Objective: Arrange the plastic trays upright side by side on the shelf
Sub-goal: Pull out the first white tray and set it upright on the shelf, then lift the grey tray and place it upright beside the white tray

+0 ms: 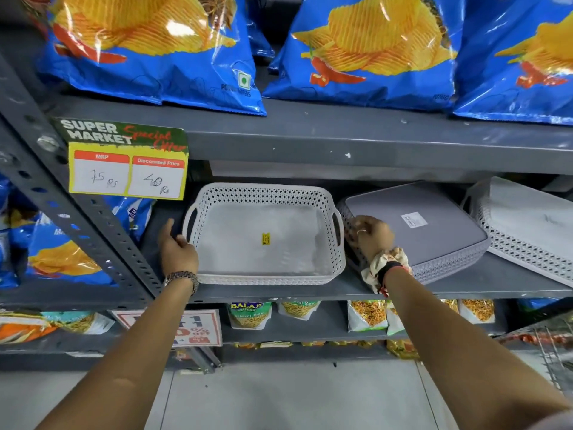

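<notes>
A person's two bare arms reach up to a grey metal shelf (465, 283) in a shop. A white perforated plastic tray (263, 237) stands tilted back near the shelf's left end, its lower rim resting at the front edge and its open side facing outward; a small yellow sticker sits on its base. The left hand (178, 248) curls around the tray's left handle, thumb raised, with a metal watch (183, 279) on the wrist. Just to the right, a grey tray (434, 231) leans with its flat underside showing and a white label on it, its lower edge on the shelf. The right hand (370, 232) is closed over this tray's left rim, a cloth scrunchie (384, 268) around the wrist. A third white tray (527, 225) leans at the shelf's right end, overlapping the grey one's right side. A price sign (127, 159) hangs from the shelf above, near its left end, where blue crisp bags (148, 51) stand in a row.
</notes>
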